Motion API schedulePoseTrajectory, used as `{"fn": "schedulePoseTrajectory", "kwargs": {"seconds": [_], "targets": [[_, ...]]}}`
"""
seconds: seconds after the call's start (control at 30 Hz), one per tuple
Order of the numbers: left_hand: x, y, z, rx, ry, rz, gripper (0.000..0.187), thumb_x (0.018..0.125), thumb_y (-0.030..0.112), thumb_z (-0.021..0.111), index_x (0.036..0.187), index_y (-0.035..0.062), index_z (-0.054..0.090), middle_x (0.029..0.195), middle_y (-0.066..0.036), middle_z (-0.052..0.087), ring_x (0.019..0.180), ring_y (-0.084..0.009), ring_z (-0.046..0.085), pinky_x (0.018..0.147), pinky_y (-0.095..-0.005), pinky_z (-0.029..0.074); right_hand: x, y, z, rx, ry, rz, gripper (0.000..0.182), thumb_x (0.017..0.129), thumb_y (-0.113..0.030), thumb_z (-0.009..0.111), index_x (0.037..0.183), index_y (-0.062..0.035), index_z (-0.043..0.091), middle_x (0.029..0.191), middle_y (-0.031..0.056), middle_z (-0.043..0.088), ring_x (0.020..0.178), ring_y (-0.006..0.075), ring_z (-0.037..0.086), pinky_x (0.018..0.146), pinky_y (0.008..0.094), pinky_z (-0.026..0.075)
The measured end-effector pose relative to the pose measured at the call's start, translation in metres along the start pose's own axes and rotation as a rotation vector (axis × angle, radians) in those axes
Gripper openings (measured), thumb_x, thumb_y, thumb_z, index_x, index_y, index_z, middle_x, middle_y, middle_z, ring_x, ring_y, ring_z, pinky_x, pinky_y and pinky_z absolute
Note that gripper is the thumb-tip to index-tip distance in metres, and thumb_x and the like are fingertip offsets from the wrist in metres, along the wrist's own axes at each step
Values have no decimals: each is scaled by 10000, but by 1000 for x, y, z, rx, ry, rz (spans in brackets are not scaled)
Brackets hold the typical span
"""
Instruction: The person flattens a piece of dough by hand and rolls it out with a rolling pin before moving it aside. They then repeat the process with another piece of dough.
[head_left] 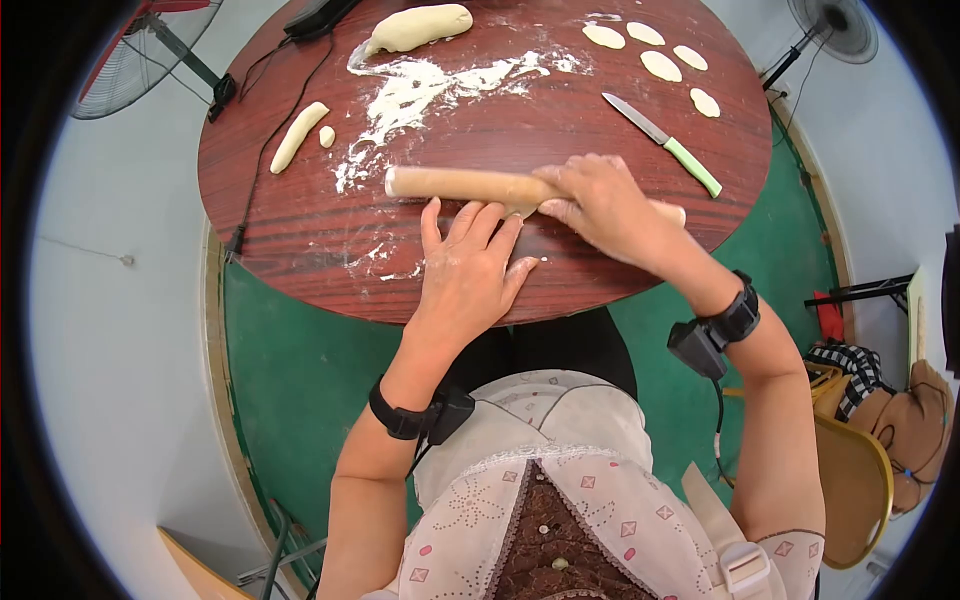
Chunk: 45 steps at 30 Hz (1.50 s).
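Note:
My right hand (608,208) is closed around the wooden rolling pin (455,184), which lies crosswise near the table's front. Beneath the pin a small piece of dough (524,211) is partly visible; most of it is hidden. My left hand (468,262) rests palm down with fingers spread, its fingertips just in front of the pin and by the dough's edge. Farther left lie a short dough roll (300,137) and a small dough lump (327,137). Several flattened dough rounds (661,66) are at the back right, with a green-handled knife (668,146) nearer me.
White flour (415,95) is scattered over the round wooden table (560,285). A large dough log (420,28) sits at the back. Along the left side runs a black cable (262,160). Fans (835,25) stand behind the table, and a chair (855,480) is at the right.

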<state>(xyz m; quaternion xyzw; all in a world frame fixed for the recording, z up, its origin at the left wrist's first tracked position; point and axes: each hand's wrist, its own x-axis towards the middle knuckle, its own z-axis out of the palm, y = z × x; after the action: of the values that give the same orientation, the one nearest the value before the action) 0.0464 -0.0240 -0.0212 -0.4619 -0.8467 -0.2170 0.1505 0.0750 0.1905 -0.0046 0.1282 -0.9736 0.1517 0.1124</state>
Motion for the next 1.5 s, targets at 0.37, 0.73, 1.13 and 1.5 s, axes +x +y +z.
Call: {"fn": "schedulePoseTrajectory", "kwargs": {"seconds": [0.37, 0.73, 1.13, 1.5], "targets": [[-7, 5, 2, 66, 62, -152, 387, 812, 245, 694, 1148, 60, 641, 1149, -127, 549, 1098, -311, 474, 951, -457, 317, 15, 5, 20, -285, 102, 41, 543, 969, -455, 431, 1313, -46, 524, 1409, 185, 447, 1345, 336, 367, 1092, 527, 255], [-9, -7, -2, 59, 68, -88, 347, 825, 219, 676, 1127, 51, 644, 1155, -132, 543, 1114, -324, 465, 949, -464, 341, 25, 12, 13, -240, 92, 71, 628, 923, -458, 535, 1382, -41, 439, 1297, 184, 509, 1192, 334, 484, 995, 486, 371], [2, 25, 17, 26, 87, -158, 450, 817, 276, 688, 1125, -42, 610, 1184, -152, 574, 1144, -298, 499, 928, -433, 345, 20, -1, -6, 4, 73, -159, 356, 887, -236, 615, 1205, -75, 608, 938, 125, 645, 917, 319, 585, 827, 429, 440], [-13, 11, 6, -16, 26, -168, 524, 844, 297, 674, 1230, -41, 565, 1321, -186, 523, 1278, -312, 449, 1019, -482, 293, 36, 0, 18, -178, 47, -5, 392, 999, -320, 410, 1295, -111, 559, 1352, 146, 509, 1246, 310, 466, 1020, 446, 364]]}}
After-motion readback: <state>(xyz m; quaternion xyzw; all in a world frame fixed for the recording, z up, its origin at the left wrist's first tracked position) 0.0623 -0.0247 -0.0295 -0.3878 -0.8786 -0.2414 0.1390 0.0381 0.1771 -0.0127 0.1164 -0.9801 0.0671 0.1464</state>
